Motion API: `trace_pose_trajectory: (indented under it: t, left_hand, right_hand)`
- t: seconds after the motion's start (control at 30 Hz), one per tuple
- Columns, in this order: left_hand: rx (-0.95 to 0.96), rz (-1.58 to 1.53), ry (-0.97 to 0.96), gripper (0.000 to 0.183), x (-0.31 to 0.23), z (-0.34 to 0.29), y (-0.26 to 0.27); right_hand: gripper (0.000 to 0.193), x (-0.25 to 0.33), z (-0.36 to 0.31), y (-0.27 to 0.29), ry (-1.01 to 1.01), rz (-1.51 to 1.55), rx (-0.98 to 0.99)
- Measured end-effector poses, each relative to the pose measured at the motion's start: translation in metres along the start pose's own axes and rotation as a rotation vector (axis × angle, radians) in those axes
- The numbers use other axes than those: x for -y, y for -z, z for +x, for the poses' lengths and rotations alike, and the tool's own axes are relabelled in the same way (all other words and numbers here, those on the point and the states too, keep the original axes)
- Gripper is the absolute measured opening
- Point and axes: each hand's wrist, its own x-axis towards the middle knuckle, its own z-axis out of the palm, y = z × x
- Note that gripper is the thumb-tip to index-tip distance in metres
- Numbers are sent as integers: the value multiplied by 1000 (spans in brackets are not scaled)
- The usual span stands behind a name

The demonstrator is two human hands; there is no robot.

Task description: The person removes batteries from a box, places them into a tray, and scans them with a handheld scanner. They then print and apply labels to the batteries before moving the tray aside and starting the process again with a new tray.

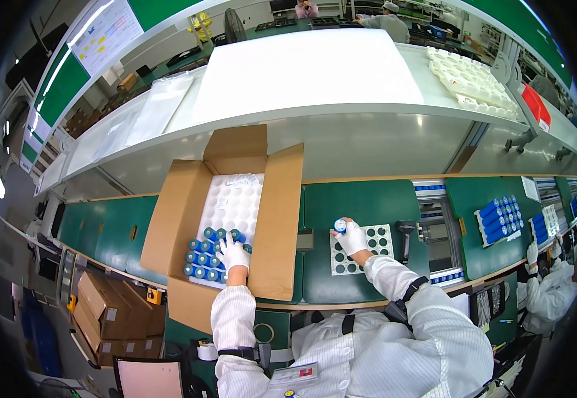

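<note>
Inside an open cardboard box [282, 219], several blue cylindrical battery cells [201, 259] stand upright in the near part. My left hand [233, 254], in a white glove, reaches over these cells with its fingers apart, touching their tops; whether one is pinched beneath the fingers is hidden. To the right, my gloved right hand [351, 240] grips a single blue battery cell [340, 226], its pale end facing up. That cell is above the far left corner of a white tray with round holes [370, 249], which lies on the green work surface.
A white insert with round pockets [232, 199] fills the box's far part. Right of the tray lies a dark handheld scanner [404, 240]. Farther right, blue cells [501, 219] stand grouped past a conveyor [441, 225]. A co-worker's gloved hand [532, 253] is at the right edge. A shelf [361, 116] spans the back.
</note>
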Motion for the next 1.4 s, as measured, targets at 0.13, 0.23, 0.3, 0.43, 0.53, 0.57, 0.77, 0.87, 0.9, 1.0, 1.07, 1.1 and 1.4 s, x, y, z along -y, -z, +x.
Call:
trace_pose_trajectory:
  t: [0.13, 0.23, 0.3, 0.43, 0.53, 0.57, 0.77, 0.87, 0.9, 1.0, 1.07, 1.1, 1.4]
  left_hand:
    - [24, 10, -10, 25, -7, -4, 8]
    - [15, 25, -16, 27, -7, -5, 11]
    - [30, 40, -19, 27, -8, -6, 13]
    - [46, 40, -12, 28, -9, -7, 18]
    - [47, 30, -12, 29, -8, -7, 15]
    - [36, 14, -11, 30, -7, -6, 13]
    - [54, 34, -8, 31, -10, -6, 17]
    - [63, 51, -13, 32, -10, -6, 19]
    - [61, 50, -13, 32, -10, -5, 18]
    - [32, 39, -18, 35, -5, -5, 15]
    - [3, 88, -71, 41, -6, -5, 17]
    - [1, 89, -75, 41, -6, -6, 18]
    - [-243, -397, -132, 53, 6, -21, 26]
  right_hand:
    - [56, 3, 0, 3, -5, -11, 14]
    - [56, 6, 0, 3, -80, -32, -27]
    - [55, 8, 2, 2, -98, -47, -33]
    - [56, 13, 4, -2, -147, -83, -54]
    - [56, 10, 2, -3, -168, -71, -66]
    - [57, 9, 2, -3, -159, -59, -68]
    - [57, 10, 1, -2, -163, -109, -21]
    - [56, 13, -1, -4, -176, -101, 9]
    - [56, 14, 0, -3, -175, -101, 7]
    - [56, 22, 5, 0, -221, -118, 10]
    - [56, 21, 8, 2, -234, -98, 64]
    - [56, 19, 7, 2, -236, -97, 59]
    - [54, 14, 5, -4, -182, -64, 41]
